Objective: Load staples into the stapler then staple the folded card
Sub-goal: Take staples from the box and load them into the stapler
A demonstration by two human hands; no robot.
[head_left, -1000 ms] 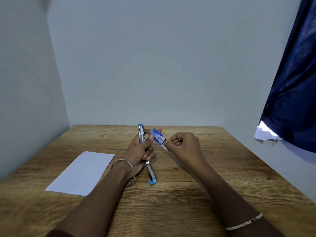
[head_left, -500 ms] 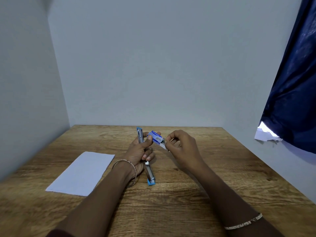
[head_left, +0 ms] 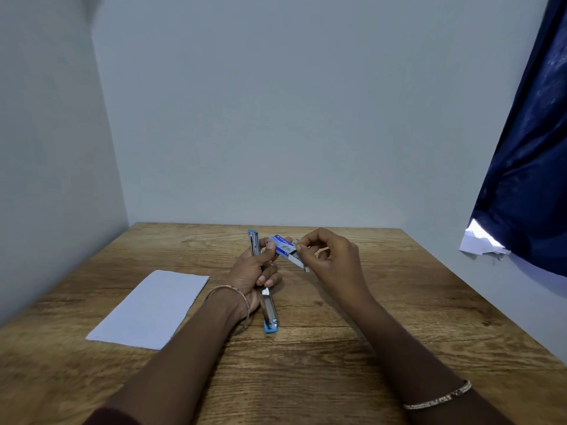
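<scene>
My left hand (head_left: 256, 271) grips a blue and silver stapler (head_left: 270, 314) opened out flat. One end points at me on the table, the other end sticks up past my fingers. The same hand pinches a small blue staple box (head_left: 282, 244) between thumb and forefinger. The box's white inner tray (head_left: 297, 259) is slid partly out to the right. My right hand (head_left: 329, 257) pinches a thin strip of staples at the tray's open end. The folded white card (head_left: 150, 308) lies flat on the table to the left.
The wooden table (head_left: 337, 357) sits in a corner, with grey walls at the left and back. A dark blue curtain (head_left: 527, 167) hangs at the right above a torn white paper scrap (head_left: 478, 243).
My right hand has shifted slightly right and up, drawing the inner tray out of the box and pinching staples. The left hand and stapler have stayed nearly still.
</scene>
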